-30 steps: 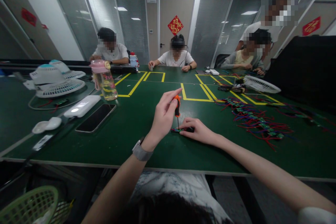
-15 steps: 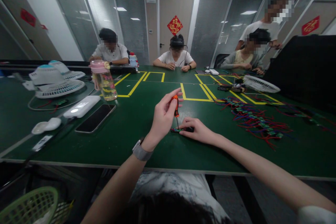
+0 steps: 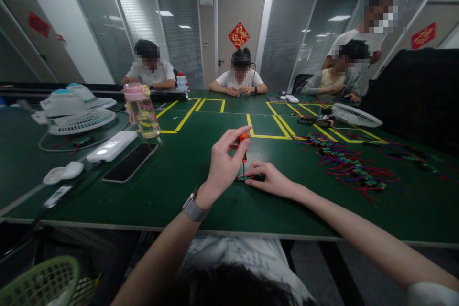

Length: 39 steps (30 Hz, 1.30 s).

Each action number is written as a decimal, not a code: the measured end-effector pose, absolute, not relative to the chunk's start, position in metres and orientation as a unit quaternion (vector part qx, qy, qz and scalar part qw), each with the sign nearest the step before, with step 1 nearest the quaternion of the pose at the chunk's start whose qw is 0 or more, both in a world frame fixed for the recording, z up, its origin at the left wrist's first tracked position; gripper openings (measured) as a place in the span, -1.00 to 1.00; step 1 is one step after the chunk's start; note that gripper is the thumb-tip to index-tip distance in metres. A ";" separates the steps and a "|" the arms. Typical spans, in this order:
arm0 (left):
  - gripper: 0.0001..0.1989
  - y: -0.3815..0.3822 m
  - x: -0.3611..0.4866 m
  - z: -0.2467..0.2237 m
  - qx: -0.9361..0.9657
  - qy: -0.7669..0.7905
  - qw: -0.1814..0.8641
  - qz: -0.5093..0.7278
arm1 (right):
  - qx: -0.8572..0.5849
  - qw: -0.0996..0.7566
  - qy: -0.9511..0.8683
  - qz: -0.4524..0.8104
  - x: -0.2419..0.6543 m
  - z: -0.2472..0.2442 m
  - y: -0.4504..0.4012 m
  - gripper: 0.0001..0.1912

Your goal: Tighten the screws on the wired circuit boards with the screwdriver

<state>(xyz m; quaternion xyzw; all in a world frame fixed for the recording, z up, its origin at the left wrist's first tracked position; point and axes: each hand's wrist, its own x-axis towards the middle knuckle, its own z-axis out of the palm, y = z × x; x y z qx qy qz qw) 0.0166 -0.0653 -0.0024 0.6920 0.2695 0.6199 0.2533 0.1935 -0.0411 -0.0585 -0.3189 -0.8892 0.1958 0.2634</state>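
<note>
One orange-and-black screwdriver (image 3: 244, 137) is standing near upright in the left hand (image 3: 225, 160), grip pinching the handle between thumb and fingers, which are hiding a good chunk of it. The shaft's running down to a small green circuit board (image 3: 242, 178) lying on the green surface (image 3: 172, 201), right in front of the person. Honestly can't make out what the tip's meeting, it's way too tiny. The right hand (image 3: 270, 179) is pinching the board's right end, thumb and forefinger pressing in, and it's covering most of some black part (image 3: 260, 177) there. Off to the right, a bunch of wired circuit boards (image 3: 349, 162) is sprawling, wires tangling too much to count. Bottom left, the frame's cutting off a green plastic basket (image 3: 43, 267), contents barely showing.
</note>
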 end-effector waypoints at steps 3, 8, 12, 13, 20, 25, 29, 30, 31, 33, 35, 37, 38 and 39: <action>-0.77 -0.065 0.016 -0.001 0.698 0.281 0.224 0.620 | -0.322 0.265 -0.882 0.222 0.195 -0.056 -0.040 -0.75; -0.81 -0.062 0.015 0.005 0.721 0.290 0.172 0.605 | -0.328 0.368 -0.832 0.253 0.198 -0.032 -0.042 -0.67; -0.83 -0.062 0.018 0.009 0.740 0.287 0.129 0.594 | -0.312 0.431 -0.811 0.245 0.192 -0.010 -0.046 -0.74; -0.84 -0.062 0.019 0.010 0.744 0.288 0.114 0.592 | -0.310 0.441 -0.804 0.249 0.190 -0.008 -0.046 -0.75; -0.86 -0.058 0.017 0.019 0.769 0.286 0.112 0.560 | -0.314 0.490 -0.771 0.259 0.174 -0.010 -0.042 -0.76; -0.67 -0.037 0.007 0.020 0.794 0.225 0.312 0.471 | -0.328 0.511 -0.758 0.237 0.173 -0.016 -0.035 -0.79; -0.59 -0.025 0.006 0.016 0.780 0.192 0.380 0.459 | -0.343 0.511 -0.751 0.238 0.174 -0.018 -0.032 -0.82; -0.59 -0.024 0.007 0.015 0.769 0.192 0.393 0.467 | -0.343 0.512 -0.750 0.239 0.174 -0.019 -0.032 -0.83; -0.60 -0.024 0.008 0.013 0.757 0.192 0.404 0.476 | -0.342 0.513 -0.750 0.238 0.174 -0.019 -0.032 -0.83; -0.64 -0.026 0.009 0.012 0.738 0.196 0.421 0.489 | -0.336 0.514 -0.752 0.238 0.173 -0.019 -0.032 -0.82; -0.69 -0.027 0.009 0.012 0.732 0.196 0.429 0.491 | -0.329 0.509 -0.758 0.240 0.173 -0.017 -0.034 -0.81; -0.69 -0.029 0.009 0.013 0.734 0.193 0.431 0.488 | -0.324 0.497 -0.768 0.242 0.172 -0.016 -0.035 -0.79; -0.68 -0.029 0.009 0.013 0.736 0.191 0.431 0.486 | -0.322 0.491 -0.772 0.243 0.172 -0.015 -0.036 -0.79; -0.67 -0.030 0.009 0.014 0.738 0.188 0.431 0.484 | -0.318 0.487 -0.776 0.243 0.171 -0.014 -0.037 -0.78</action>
